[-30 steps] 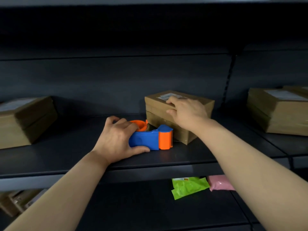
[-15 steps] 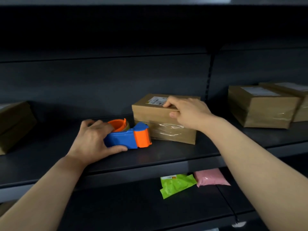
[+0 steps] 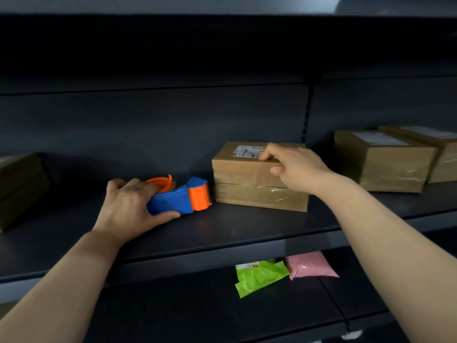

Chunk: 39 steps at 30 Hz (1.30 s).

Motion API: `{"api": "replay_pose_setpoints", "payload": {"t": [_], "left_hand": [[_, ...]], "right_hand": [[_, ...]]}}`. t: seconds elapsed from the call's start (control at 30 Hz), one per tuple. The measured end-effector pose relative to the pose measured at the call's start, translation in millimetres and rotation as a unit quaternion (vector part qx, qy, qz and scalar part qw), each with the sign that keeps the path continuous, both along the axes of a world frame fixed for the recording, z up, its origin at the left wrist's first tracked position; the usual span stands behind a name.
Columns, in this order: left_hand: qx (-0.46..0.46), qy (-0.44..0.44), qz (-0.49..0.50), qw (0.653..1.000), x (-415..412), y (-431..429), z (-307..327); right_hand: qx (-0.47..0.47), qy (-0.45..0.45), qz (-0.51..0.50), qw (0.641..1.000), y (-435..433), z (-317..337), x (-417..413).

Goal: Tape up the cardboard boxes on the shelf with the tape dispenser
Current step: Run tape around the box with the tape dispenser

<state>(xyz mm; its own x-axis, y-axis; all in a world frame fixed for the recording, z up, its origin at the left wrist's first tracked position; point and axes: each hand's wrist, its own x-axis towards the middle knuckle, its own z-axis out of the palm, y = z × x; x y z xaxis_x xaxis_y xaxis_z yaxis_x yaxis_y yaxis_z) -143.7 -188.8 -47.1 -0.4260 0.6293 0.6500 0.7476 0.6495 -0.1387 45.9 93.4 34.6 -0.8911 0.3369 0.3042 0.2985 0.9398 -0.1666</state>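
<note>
A blue and orange tape dispenser [image 3: 183,196] lies on the dark shelf [image 3: 247,226], its orange end almost touching a cardboard box [image 3: 247,179] with a white label on top. My left hand [image 3: 128,209] is wrapped around the dispenser's blue handle. My right hand [image 3: 294,167] grips the box's upper front edge at its right side, fingers on top and thumb on the front face. Clear tape shines along the box's lower front.
Two more taped cardboard boxes [image 3: 385,159] stand at the right of the same shelf, and another box [image 3: 19,184] sits at the far left. On the lower shelf lie a green packet [image 3: 257,276] and a pink packet [image 3: 309,264].
The box has been turned so its long front face is square to me, and the view has shifted right. My left hand keeps hold of the dispenser beside the box.
</note>
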Motion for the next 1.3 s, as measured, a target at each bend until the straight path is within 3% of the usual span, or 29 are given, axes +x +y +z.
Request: {"api": "replay_pose_setpoints", "payload": {"t": [0.33,0.4,0.53,0.7,0.83,1.07,1.3], "left_hand": [[-0.054,-0.004,0.024,0.998,-13.5,29.8,3.7],[-0.030,-0.020,-0.008,0.999,-11.1,33.9,-2.1],[-0.003,-0.059,-0.064,0.996,-4.3,42.9,-4.7],[0.011,-0.056,-0.084,0.995,-2.0,43.7,-3.6],[0.014,-0.037,-0.074,0.996,-3.4,41.9,-4.9],[-0.021,0.021,-0.101,0.994,5.2,43.9,-3.6],[-0.011,0.060,-0.096,0.994,12.7,44.3,-2.6]], "right_hand": [[-0.024,-0.024,0.037,0.999,10.5,3.6,2.3],[-0.027,0.017,0.026,0.999,11.3,-2.1,0.6],[0.103,0.222,-0.025,0.969,-15.3,-21.0,-26.1],[0.146,0.230,-0.025,0.962,-60.6,-42.3,-86.2],[0.117,0.265,-0.028,0.957,-53.9,-47.3,-92.2],[0.053,0.166,0.094,0.980,-48.9,-27.6,-63.3],[0.129,0.042,-0.017,0.991,-64.9,-11.5,-80.0]]}}
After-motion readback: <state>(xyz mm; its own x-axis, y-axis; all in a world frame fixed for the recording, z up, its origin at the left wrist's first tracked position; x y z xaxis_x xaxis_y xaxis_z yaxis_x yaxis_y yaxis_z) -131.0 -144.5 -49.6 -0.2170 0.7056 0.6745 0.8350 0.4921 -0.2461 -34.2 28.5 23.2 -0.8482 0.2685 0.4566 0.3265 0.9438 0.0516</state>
